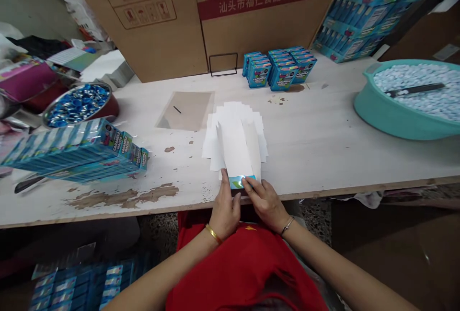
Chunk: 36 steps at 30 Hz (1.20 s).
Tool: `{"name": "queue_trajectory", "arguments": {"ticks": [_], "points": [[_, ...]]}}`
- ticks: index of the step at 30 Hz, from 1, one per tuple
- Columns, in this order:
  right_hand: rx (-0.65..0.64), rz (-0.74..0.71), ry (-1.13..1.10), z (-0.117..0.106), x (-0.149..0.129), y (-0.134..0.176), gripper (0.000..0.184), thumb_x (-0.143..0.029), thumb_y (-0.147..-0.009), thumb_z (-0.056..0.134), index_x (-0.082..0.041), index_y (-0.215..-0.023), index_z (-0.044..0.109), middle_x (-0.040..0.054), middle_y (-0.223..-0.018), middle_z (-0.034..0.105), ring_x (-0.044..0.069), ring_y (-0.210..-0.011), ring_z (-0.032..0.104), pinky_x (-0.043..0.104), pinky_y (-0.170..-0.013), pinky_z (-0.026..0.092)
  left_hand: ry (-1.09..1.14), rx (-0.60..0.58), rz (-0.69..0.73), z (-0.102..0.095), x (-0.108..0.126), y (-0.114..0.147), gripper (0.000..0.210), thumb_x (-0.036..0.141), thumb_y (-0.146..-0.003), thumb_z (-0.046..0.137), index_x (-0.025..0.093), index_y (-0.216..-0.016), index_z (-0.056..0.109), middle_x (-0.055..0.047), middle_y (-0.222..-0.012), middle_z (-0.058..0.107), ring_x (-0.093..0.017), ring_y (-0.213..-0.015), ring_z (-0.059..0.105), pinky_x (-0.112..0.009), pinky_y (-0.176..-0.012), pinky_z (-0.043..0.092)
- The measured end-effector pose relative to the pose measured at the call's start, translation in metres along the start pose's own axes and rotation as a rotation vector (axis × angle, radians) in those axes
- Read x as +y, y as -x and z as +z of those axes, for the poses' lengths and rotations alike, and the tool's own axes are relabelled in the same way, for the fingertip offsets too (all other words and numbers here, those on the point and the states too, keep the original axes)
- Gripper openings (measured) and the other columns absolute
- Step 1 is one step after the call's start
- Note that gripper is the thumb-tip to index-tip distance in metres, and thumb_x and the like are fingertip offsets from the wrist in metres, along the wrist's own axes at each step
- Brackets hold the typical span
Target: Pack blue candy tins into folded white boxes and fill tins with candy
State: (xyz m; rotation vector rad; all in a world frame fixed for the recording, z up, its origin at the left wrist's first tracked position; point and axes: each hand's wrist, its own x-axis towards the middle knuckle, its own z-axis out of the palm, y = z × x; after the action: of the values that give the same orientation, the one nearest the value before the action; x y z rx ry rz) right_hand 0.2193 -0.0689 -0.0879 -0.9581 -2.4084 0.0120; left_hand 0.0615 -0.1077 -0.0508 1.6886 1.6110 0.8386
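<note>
At the table's front edge both hands grip a partly folded cardboard carton [235,145], white inside, with a shiny blue printed end. My left hand [225,210] holds its left side, thumb near the blue end. My right hand [266,204] presses its fingers on the right part of that blue end. The carton's long side flaps stand up and away from me. Under it a fanned stack of flat white card blanks [212,150] lies on the table.
Wrapped blue boxes [82,150] and a bowl of blue-wrapped pieces [77,105] stand left. Small blue boxes [283,74] sit at the back before a large cardboard box [161,52]. A teal tub [398,119] of white pieces is right, below stacked blue packs [354,28].
</note>
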Motion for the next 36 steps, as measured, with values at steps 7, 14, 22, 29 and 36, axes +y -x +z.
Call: {"name": "queue_trajectory", "arguments": {"ticks": [7,14,22,29,36], "points": [[-0.033,-0.005,0.092,-0.005,-0.001,-0.001,0.065,-0.002,-0.089,0.035,-0.013,-0.151,0.018,0.0159,-0.118,0.060,0.025,-0.081,0.052,0.039,-0.067,0.050,-0.211,0.149,0.216,-0.032,0.003,-0.012,0.087,0.022,-0.089,0.051,0.021,-0.150,-0.011,-0.015,-0.159,0.001,-0.028,-0.147,0.003,-0.050,-0.118,0.018],[0.019,0.012,0.098,-0.001,-0.007,-0.010,0.053,-0.001,-0.087,0.035,-0.009,-0.139,0.040,0.0162,-0.114,0.060,0.025,-0.084,0.049,0.038,-0.068,0.048,-0.110,0.068,-0.076,-0.018,-0.002,-0.015,0.057,0.027,-0.095,0.039,0.015,-0.148,0.023,-0.018,-0.140,0.049,-0.026,-0.127,0.050,-0.043,-0.104,0.043],[-0.061,0.005,0.078,-0.011,-0.014,-0.012,0.029,-0.001,-0.083,0.041,-0.011,-0.101,0.061,0.0107,-0.081,0.057,0.024,-0.070,0.045,0.036,-0.059,0.044,-0.627,-0.010,0.299,-0.035,0.023,-0.011,0.054,0.016,-0.092,0.040,0.005,-0.143,0.025,-0.019,-0.125,0.059,-0.025,-0.120,0.054,-0.043,-0.109,0.036],[0.095,0.026,-0.080,0.009,-0.012,-0.001,0.050,-0.010,-0.091,0.034,-0.014,-0.141,0.032,0.0133,-0.097,0.059,0.026,-0.078,0.055,0.041,-0.065,0.053,-0.886,-0.460,0.212,-0.021,0.043,-0.044,0.034,0.016,-0.092,0.041,-0.001,-0.120,0.046,-0.014,-0.077,0.068,-0.024,-0.080,0.069,-0.039,-0.078,0.051],[0.429,0.185,-0.231,0.024,-0.024,-0.016,0.067,-0.012,-0.091,0.046,-0.028,-0.149,0.016,0.0167,-0.144,0.034,0.030,-0.130,0.042,0.045,-0.084,0.057,-0.802,-0.677,0.057,-0.047,0.050,-0.088,0.034,0.019,-0.072,0.064,0.010,-0.104,0.058,-0.017,-0.094,0.071,-0.030,-0.089,0.068,-0.039,-0.076,0.053]]}}
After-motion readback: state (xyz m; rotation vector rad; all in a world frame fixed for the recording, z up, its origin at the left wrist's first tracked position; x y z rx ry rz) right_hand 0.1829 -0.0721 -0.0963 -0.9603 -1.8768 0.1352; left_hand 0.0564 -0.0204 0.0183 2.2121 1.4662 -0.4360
